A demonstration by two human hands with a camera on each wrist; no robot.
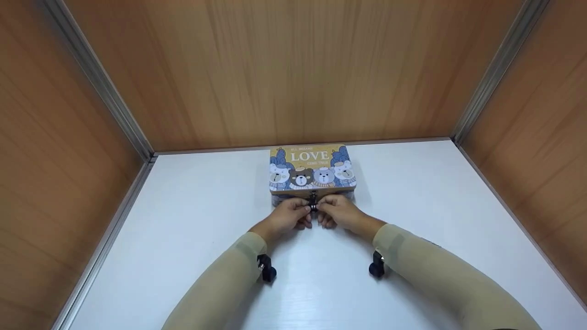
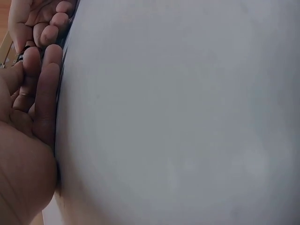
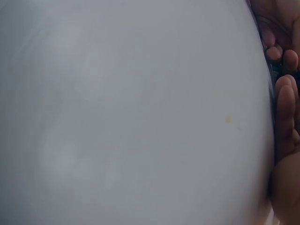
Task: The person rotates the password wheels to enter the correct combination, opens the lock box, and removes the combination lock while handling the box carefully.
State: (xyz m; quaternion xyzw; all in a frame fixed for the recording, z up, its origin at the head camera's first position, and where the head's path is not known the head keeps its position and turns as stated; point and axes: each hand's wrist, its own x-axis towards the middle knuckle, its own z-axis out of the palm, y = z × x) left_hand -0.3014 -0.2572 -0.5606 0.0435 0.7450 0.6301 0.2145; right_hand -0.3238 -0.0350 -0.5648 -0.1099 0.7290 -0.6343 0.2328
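Left hand [image 1: 289,214] and right hand [image 1: 339,212] are pinching the lock [image 1: 313,200] between fingers. Likely light and stiff, it's offering side grips.

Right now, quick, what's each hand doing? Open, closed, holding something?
Left hand: closed, pinching the small black lock on the front of the rectangular yellow-and-blue box.
Right hand: closed, pinching the same lock from the other side.

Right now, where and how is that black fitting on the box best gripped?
Probably by its left and right edges, from the near side: the black fitting is narrow and sits at the front of the box, with the left hand and right hand flanking it.
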